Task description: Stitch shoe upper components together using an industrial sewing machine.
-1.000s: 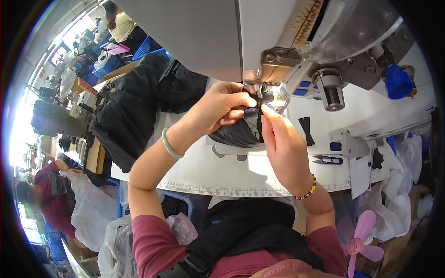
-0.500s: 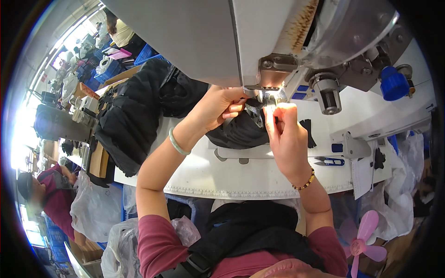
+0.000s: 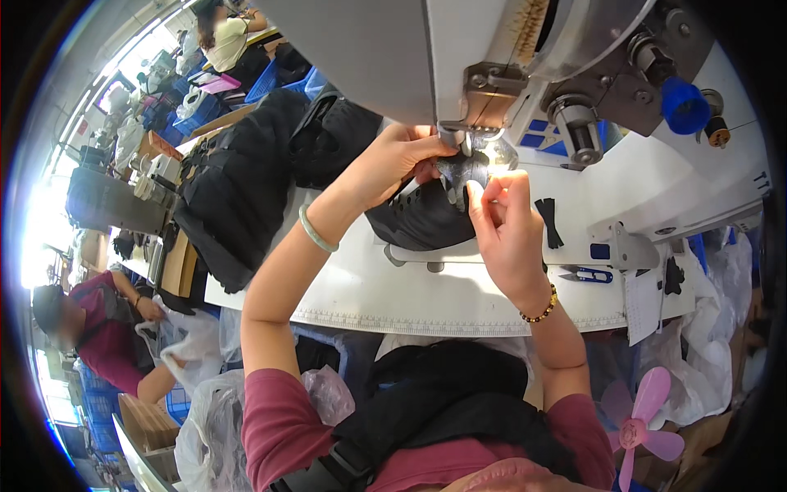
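A sewing machine head (image 3: 361, 57) looms over the white table, its lit needle area (image 3: 489, 152) just beyond my fingertips. Beneath it lies a black fabric piece (image 3: 426, 217), with a row of small holes and a shiny greyish patch by the needle. My left hand (image 3: 402, 160) pinches this fabric close to the presser foot, thumb pointing right. On the other side, my right hand (image 3: 510, 230) is closed with thumb and fingertips at the fabric's right edge; the exact grip is partly hidden by glare.
Blue-handled thread snips (image 3: 586, 275) and a black strip (image 3: 549, 223) lie right of my right hand. A heap of black fabric (image 3: 238, 180) covers the table's left side. A pink fan (image 3: 634, 432) stands at lower right. A person in maroon (image 3: 102, 336) is at far left.
The view has shifted slightly. My left hand has edged right along the fabric, and more of the shiny patch shows between my hands. The person at left has stretched an arm toward a plastic bag.
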Demonstrator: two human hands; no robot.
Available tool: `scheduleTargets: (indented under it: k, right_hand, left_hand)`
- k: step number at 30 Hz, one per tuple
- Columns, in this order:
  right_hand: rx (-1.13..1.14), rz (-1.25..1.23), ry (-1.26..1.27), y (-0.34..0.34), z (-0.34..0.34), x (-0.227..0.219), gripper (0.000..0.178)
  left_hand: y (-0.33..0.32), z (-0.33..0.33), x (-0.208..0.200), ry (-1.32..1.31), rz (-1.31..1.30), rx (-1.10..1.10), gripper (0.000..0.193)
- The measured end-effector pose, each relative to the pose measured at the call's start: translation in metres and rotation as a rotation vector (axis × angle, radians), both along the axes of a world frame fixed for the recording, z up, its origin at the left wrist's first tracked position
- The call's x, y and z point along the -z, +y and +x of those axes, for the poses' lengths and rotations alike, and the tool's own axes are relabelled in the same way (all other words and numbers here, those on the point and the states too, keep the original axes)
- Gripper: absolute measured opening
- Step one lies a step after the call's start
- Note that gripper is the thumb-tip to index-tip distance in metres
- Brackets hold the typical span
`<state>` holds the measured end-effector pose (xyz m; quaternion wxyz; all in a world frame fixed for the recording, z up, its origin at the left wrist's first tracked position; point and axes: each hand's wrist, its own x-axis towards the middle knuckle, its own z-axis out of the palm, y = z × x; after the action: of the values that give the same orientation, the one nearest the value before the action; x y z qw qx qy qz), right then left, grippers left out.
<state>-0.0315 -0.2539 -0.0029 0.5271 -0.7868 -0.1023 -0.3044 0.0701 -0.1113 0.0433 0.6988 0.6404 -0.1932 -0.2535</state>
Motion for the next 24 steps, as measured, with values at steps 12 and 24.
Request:
scheduleTargets:
  k: [12, 24]
  right_hand:
    - [-0.399, -0.347, -0.076, 0.037, 0.004, -0.038, 0.059]
    - [-0.568, -0.336, -0.164, 0.054, 0.027, -0.036, 0.016]
  left_hand:
    - [0.108, -0.047, -0.023, -0.419, 0.515, 0.259, 0.039]
    - [0.126, -0.068, -0.013, -0.454, 0.303, -0.092, 0.035]
